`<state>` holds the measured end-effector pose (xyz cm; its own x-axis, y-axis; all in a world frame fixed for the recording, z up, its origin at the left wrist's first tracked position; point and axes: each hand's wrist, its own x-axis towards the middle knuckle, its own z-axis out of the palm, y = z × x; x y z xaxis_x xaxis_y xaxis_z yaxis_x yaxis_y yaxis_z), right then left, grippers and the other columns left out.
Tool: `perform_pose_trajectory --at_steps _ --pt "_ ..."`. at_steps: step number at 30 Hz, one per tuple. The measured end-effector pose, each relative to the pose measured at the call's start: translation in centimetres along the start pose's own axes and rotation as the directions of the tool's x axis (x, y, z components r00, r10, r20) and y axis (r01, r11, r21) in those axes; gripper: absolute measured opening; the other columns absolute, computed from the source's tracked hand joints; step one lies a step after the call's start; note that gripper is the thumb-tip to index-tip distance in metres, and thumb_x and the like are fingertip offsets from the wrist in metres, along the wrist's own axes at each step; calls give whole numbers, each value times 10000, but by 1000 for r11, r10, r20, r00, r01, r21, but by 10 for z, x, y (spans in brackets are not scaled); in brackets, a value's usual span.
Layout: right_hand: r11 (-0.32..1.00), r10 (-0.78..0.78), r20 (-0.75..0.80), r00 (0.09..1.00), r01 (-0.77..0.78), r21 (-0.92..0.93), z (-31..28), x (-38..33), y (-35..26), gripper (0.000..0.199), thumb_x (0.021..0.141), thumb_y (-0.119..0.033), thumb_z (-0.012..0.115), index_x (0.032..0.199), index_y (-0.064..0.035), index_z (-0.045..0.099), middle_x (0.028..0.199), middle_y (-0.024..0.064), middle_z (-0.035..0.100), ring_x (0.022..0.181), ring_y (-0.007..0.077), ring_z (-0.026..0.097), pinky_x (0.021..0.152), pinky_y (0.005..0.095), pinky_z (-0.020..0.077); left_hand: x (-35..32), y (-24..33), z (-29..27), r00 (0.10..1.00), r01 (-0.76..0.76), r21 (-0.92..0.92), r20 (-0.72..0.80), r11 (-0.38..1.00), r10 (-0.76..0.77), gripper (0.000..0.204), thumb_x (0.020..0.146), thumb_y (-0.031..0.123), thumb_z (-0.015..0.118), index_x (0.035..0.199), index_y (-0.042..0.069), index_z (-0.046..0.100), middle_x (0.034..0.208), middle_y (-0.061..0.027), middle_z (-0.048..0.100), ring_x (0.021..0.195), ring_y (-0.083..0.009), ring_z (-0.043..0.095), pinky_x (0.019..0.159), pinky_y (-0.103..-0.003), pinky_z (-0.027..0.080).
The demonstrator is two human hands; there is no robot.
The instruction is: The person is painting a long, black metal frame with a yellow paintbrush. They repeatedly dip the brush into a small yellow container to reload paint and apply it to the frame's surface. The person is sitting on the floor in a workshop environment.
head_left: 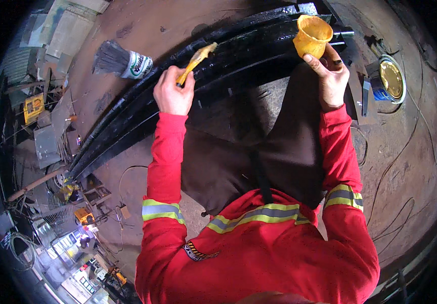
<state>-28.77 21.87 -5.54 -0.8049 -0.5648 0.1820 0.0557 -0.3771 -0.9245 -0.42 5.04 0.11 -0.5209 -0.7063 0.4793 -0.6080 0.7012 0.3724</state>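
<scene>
A yellow, paint-smeared paintbrush (196,60) is pinched by its handle in my left hand (174,91), its pale, paint-loaded end pointing up and right. My right hand (332,76) holds a small yellow, paint-coated cup (312,38) upright, thumb in front and fingers behind. Its flared mouth faces up; how much paint is inside cannot be made out. Brush and cup are well apart. Beneath both lies a long, curved, glossy black metal frame (249,50), running from upper right to lower left. Dark smudges mark my right fingers.
A white-and-green can (137,66) with dark grey bristly material spilling out lies beyond the frame. An open paint tin (391,81), yellow inside, stands at right. Cables (398,152) cross the brown floor. Scrap metal, yellow equipment (33,108) and cluttered shelving fill the left side.
</scene>
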Motion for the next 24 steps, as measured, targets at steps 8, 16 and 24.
perform_pose_trajectory --at_steps 8,16,24 --pt "992 90 60 994 -85 -88 -3 0 -4 591 776 -3 796 1300 93 539 1227 147 633 1095 196 621 979 325 474 -38 -10 -3 982 87 1 168 996 -86 172 773 85 745 800 27 586 781 -152 664 744 -340 672 667 -386 519" --pt "993 98 46 994 -95 -70 -2 1 -4 582 780 15 787 1302 85 541 1218 139 640 1078 191 629 966 309 481 -37 -23 8 993 112 117 21 987 -115 192 773 124 743 820 54 570 790 -142 640 757 -372 639 651 -459 497" --pt "996 56 32 998 -54 -76 -9 2 7 596 734 -38 846 1268 51 598 1038 77 698 798 53 614 730 196 492 -37 -18 -9 989 151 151 -30 977 -148 182 775 124 757 799 39 597 748 -138 645 714 -361 640 652 -423 494"
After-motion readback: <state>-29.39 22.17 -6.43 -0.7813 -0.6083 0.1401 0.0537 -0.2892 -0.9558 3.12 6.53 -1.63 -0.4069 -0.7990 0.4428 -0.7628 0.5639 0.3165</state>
